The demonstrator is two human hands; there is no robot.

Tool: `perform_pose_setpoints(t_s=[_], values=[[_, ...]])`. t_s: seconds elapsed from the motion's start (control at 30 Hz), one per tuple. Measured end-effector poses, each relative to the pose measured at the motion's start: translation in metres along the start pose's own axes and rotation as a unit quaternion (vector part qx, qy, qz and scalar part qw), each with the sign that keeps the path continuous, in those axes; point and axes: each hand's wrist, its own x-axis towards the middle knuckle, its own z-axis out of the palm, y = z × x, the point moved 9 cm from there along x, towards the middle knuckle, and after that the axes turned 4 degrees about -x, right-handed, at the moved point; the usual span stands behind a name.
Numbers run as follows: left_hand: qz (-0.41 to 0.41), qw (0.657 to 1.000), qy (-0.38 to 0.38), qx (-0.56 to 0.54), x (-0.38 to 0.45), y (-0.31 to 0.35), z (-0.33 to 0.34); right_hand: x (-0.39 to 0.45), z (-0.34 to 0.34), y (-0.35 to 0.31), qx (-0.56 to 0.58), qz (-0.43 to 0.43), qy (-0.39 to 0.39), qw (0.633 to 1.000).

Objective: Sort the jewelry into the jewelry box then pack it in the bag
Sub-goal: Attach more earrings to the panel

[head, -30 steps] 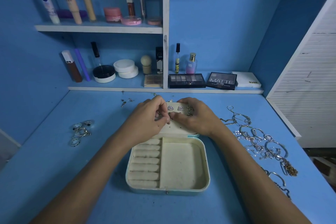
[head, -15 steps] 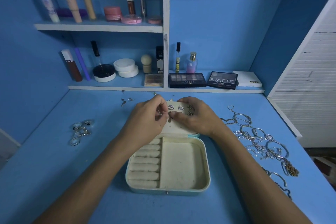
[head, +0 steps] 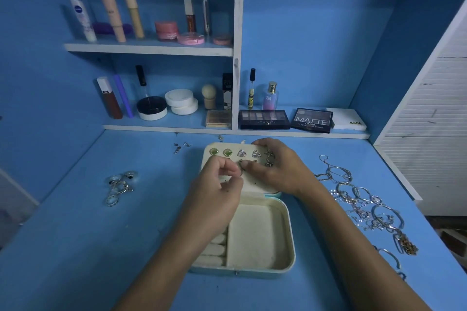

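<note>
Fingers, left hand (head: 218, 184): your thumb and forefinger tips are pressed together in a pinch over the lid panel; what they pinch is too small to make out.
Fingers, right hand (head: 275, 168): spread flat, holding down the open lid of the jewelry box (head: 288, 235); the forefinger tip lies just beside your left pinch.
Mounted earrings (head: 235, 153): one row along the lid's far edge, at 12 o'clock from your pinch, running from 9 to 3 o'clock.
Rings (head: 120, 185): loose on the table (head: 75, 247), at 9 o'clock, nearer your left hand.
Chains and bangles (head: 366, 202): heaped at 3 o'clock, nearer your right hand.
Stray studs (head: 180, 146): at 11 o'clock.
</note>
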Motion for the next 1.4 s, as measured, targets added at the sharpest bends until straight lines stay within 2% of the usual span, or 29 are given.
perform_pose_setpoints(t_s=[0.2,0.63,0.97,1.13,1.4], values=[[-0.02,0.999,0.009,-0.034,-0.004,-0.002,0.005,-0.002,-0.008,-0.011,-0.02,-0.018,0.014,1.0],[-0.016,1.0,0.018,0.021,-0.016,-0.005,0.007,-0.017,-0.025,-0.037,-0.104,-0.081,0.069,0.989],[-0.034,0.989,0.004,-0.143,-0.038,0.001,0.017,-0.046,-0.039,-0.06,-0.056,-0.139,0.106,0.983],[-0.043,0.954,-0.01,-0.298,-0.049,0.001,0.023,-0.063,-0.043,-0.064,-0.027,-0.136,0.103,0.985],[-0.042,0.864,0.013,-0.501,-0.06,-0.008,0.023,-0.094,-0.042,-0.069,0.028,-0.138,0.102,0.985]])
